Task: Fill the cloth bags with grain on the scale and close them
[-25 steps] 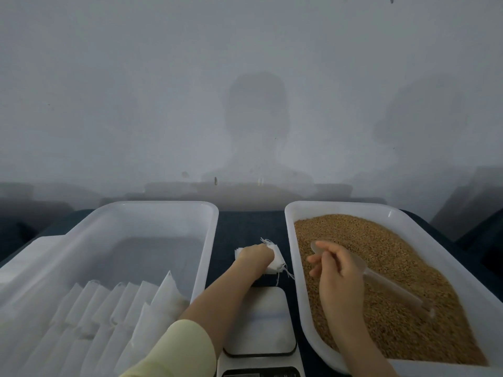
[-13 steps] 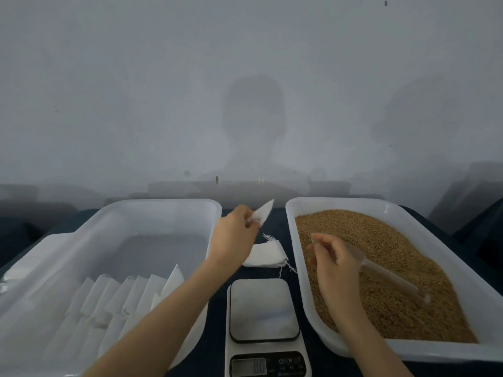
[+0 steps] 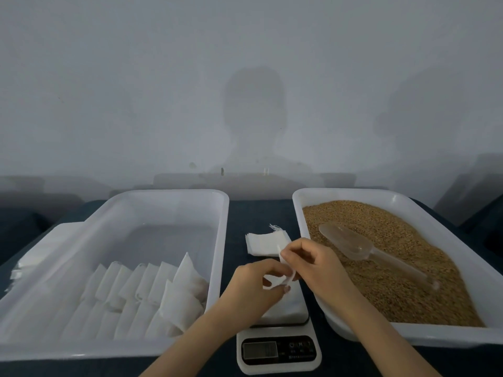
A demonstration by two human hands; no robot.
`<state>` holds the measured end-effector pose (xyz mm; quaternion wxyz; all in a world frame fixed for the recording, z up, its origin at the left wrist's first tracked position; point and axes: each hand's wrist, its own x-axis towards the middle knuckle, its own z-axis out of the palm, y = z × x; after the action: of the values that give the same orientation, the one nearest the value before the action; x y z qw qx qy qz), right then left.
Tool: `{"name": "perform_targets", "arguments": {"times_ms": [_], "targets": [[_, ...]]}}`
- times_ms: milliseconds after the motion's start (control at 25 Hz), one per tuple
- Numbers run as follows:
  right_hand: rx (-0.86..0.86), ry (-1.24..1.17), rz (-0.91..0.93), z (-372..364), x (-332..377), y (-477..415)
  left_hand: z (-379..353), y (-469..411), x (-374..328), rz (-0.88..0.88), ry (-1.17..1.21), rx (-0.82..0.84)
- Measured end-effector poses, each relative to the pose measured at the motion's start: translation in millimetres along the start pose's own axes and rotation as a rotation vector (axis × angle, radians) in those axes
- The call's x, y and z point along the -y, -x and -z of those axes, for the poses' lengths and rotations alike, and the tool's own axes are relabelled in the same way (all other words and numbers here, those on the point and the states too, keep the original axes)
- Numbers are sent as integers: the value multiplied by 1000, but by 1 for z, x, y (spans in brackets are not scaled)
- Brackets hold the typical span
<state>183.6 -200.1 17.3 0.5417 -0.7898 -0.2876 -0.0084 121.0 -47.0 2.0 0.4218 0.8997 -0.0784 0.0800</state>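
Small white cloth bag hangs above the white digital scale. Left hand and right hand both pinch it.

- A plain grey-white wall rises behind the dark blue tabletop.
- Above the tabletop's far edge, at its middle, lies a soft head-and-shoulders shadow.
- A fainter second shadow lies above the tabletop's right end.
- Small dark marks sit just above the tabletop's far edge.
- The light is dim and even.
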Motion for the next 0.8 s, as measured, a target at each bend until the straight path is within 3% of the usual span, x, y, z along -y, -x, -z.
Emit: {"name": "perform_targets", "arguments": {"times_ms": [160, 320, 520, 800], "targets": [[-14, 21, 49, 0, -2, -2, 11, -7, -5, 139, 270, 29], [-4, -53, 77, 0, -4, -3, 19, -26, -8, 241, 208, -44], [-16, -52, 58, 0, -3, -3, 18, -28, 1, 304, 347, -2], [49, 4, 8, -4, -1, -1, 24, -27, 6, 240, 303, -55]]}}
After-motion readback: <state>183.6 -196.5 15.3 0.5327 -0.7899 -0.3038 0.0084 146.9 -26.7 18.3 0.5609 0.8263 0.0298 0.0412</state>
